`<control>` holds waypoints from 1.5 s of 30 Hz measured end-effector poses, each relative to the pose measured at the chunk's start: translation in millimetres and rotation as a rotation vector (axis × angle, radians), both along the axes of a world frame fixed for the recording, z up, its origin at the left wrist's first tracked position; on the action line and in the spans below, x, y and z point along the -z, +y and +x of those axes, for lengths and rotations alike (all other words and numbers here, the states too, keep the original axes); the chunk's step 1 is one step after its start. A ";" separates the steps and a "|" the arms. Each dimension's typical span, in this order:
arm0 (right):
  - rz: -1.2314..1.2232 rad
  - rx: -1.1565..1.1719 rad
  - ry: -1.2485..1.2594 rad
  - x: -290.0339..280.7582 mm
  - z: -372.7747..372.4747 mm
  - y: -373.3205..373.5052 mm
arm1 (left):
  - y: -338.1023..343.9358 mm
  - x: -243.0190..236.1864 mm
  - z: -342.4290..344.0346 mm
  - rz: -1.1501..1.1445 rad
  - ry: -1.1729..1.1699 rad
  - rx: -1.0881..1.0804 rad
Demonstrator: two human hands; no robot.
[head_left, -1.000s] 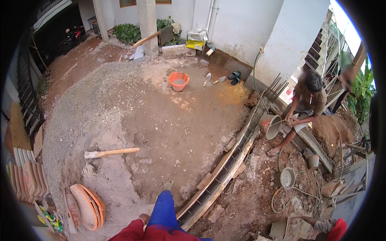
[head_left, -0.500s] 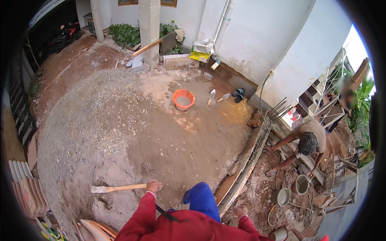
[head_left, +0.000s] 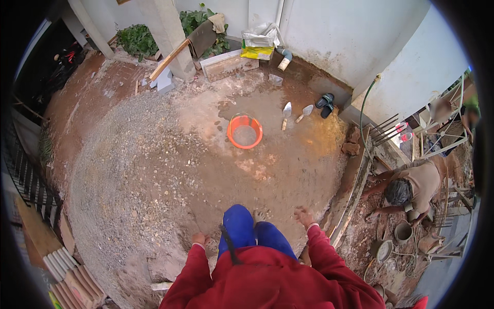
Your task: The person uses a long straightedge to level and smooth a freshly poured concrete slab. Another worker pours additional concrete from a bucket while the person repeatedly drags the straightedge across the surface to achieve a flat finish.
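My left hand [head_left: 200,239] hangs low beside my blue-trousered left knee, above the edge of the gravel. Its fingers look loosely apart with nothing visible in them. The pale end of a wooden-handled tool [head_left: 162,286] shows beside my left sleeve, which hides the rest. My right hand [head_left: 304,216] reaches out over wet grey ground with its fingers spread, holding nothing. Ahead of my knees stands an orange bucket [head_left: 244,133] with greyish contents. Beyond it to the right lie a trowel [head_left: 286,114] and a second trowel [head_left: 304,113], both with pale handles.
Gravel [head_left: 139,170] spreads across the left. Dark slippers [head_left: 325,104] lie near the white wall. A plank form [head_left: 350,198] edges the ground at right; beyond it a co-worker [head_left: 411,188] bends beside a mortar bucket [head_left: 403,232]. A concrete post [head_left: 167,38] stands at the back left.
My left hand was at the end of the wooden handle and is now apart from it. My right hand has moved forward over the wet ground. The view has shifted.
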State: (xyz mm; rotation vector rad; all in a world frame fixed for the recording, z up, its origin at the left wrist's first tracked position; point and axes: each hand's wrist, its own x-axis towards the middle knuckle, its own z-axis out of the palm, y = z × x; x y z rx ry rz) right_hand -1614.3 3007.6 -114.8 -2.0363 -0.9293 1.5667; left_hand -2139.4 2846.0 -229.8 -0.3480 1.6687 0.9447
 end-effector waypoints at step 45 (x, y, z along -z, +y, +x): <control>-0.399 0.863 0.275 27.3 -253.2 64.9 | 610.5 -55.7 218.9 0.519 0.557 2.202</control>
